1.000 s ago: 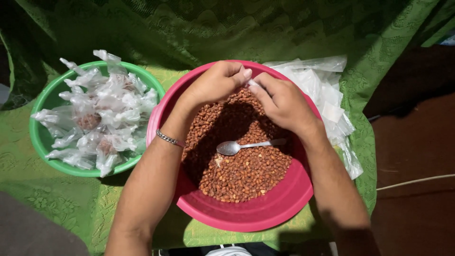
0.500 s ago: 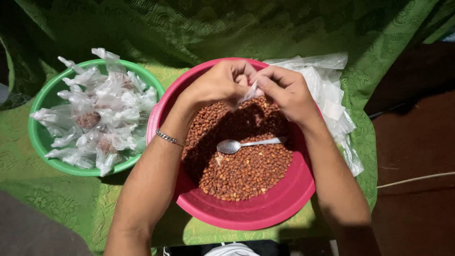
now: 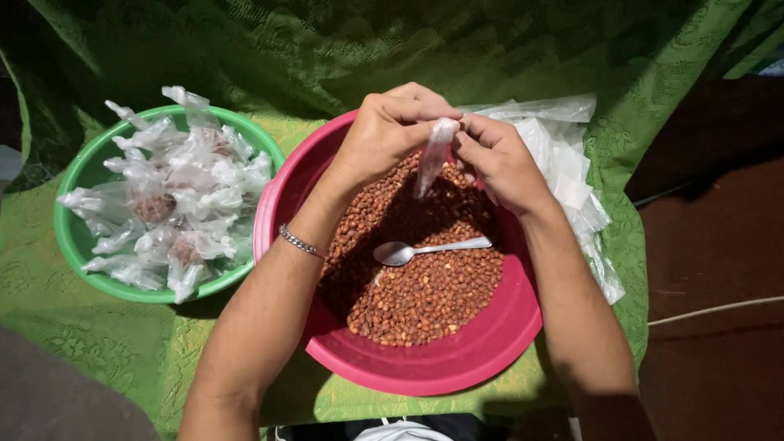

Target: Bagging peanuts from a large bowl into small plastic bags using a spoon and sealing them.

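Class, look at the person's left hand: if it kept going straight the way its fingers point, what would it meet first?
The left hand points right, so it would first meet the small clear bag, then the right hand.

A big pink plastic bowl (image 3: 425,371) sits on a green lace cloth (image 3: 98,343). Brown peanuts (image 3: 425,298) lie in it, and a metal spoon (image 3: 425,250) lies on them. Left of it sits a green plastic bowl (image 3: 69,237) with small tied clear bags (image 3: 175,204) inside. Flat clear plastic bags (image 3: 572,175) lie to the right.
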